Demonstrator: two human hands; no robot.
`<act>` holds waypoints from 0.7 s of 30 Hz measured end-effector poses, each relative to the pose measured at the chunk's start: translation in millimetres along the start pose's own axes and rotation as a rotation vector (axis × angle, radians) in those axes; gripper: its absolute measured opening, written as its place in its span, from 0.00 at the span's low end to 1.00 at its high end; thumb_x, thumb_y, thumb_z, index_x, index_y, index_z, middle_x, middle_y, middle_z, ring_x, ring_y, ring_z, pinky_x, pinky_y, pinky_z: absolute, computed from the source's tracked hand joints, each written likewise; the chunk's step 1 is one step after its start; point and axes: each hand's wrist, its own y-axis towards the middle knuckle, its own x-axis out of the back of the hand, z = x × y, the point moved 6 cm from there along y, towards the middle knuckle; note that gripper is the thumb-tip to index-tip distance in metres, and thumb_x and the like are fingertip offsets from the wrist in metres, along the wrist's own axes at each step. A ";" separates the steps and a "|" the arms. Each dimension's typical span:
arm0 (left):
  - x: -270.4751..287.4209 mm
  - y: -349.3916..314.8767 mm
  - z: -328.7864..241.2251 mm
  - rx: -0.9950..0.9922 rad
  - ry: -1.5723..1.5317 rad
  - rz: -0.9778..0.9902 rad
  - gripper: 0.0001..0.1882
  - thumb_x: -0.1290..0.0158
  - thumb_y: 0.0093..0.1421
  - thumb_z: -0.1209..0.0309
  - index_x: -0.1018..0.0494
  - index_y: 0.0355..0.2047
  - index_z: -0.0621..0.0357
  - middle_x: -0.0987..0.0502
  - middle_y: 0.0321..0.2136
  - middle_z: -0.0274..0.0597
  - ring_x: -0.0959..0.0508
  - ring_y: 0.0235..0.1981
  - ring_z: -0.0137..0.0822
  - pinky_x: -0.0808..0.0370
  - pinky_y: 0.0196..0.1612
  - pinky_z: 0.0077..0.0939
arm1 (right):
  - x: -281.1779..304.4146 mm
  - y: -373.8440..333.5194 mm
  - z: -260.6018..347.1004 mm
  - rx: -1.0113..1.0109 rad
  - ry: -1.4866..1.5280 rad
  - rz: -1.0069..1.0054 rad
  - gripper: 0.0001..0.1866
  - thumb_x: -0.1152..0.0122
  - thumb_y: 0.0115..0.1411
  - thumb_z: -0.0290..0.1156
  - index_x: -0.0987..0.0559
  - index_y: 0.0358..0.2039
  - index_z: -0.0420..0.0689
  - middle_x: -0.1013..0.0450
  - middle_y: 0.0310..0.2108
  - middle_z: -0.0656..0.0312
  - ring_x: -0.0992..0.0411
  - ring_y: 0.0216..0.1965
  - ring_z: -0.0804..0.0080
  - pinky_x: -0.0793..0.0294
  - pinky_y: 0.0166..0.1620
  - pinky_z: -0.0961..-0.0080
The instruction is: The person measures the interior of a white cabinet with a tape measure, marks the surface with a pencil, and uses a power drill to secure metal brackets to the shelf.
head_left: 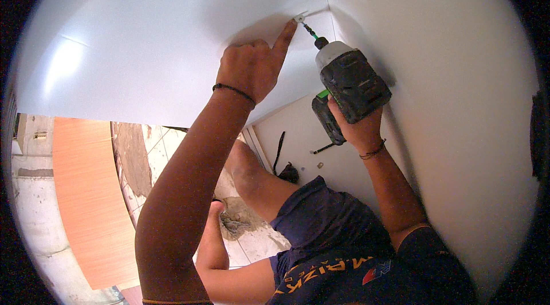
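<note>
My left hand point(247, 64) is against the white panel at the top, with one finger stretched out and the others curled in. That fingertip presses a small light-coloured bracket point(299, 18) to the panel near the corner. In my right hand point(361, 127) is a black and grey cordless drill point(355, 78) with green accents, gripped round its handle. Its long driver bit point(310, 30) points up and left, with the tip at the bracket. Whether a screw sits on the tip is too small to tell.
White panels enclose the space, one point(458, 104) rising close on the right. On the lower panel lie a black strap with a pouch point(289, 173), a thin dark rod point(322, 149) and small metal pieces point(320, 165). A wood-grain board point(86, 190) stands left, beside stained floor tiles point(252, 250).
</note>
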 end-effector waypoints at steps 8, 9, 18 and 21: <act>-2.6 -2.3 1.2 -0.086 0.039 -0.156 0.44 0.47 0.50 0.67 0.57 0.65 0.33 0.25 0.19 0.45 0.24 0.18 0.45 0.23 0.23 0.42 | -3.6 -5.0 -4.4 -0.034 0.065 -0.013 0.14 0.36 0.48 0.34 0.21 0.37 0.47 0.25 0.38 0.61 0.29 0.43 0.61 0.34 0.49 0.65; -5.3 -0.7 1.7 -0.082 0.069 -0.109 0.45 0.46 0.50 0.66 0.58 0.65 0.33 0.24 0.19 0.44 0.23 0.18 0.43 0.24 0.22 0.40 | -3.4 -5.1 -5.6 -0.051 0.088 -0.016 0.14 0.36 0.48 0.34 0.21 0.37 0.47 0.25 0.38 0.61 0.29 0.43 0.60 0.33 0.49 0.65; -8.5 -3.0 3.6 -0.074 0.065 -0.153 0.44 0.46 0.51 0.66 0.57 0.65 0.34 0.24 0.17 0.42 0.23 0.17 0.41 0.24 0.20 0.37 | -5.9 -10.0 -6.2 -0.025 0.002 -0.016 0.14 0.35 0.48 0.35 0.21 0.37 0.49 0.26 0.40 0.60 0.31 0.45 0.58 0.36 0.49 0.62; 3.1 -3.6 -4.2 -0.112 0.079 -0.092 0.35 0.52 0.55 0.73 0.48 0.63 0.46 0.24 0.20 0.44 0.21 0.20 0.38 0.24 0.21 0.31 | -5.1 -8.8 -9.1 -0.020 0.027 -0.011 0.14 0.35 0.48 0.36 0.21 0.36 0.49 0.26 0.40 0.60 0.32 0.46 0.58 0.36 0.50 0.63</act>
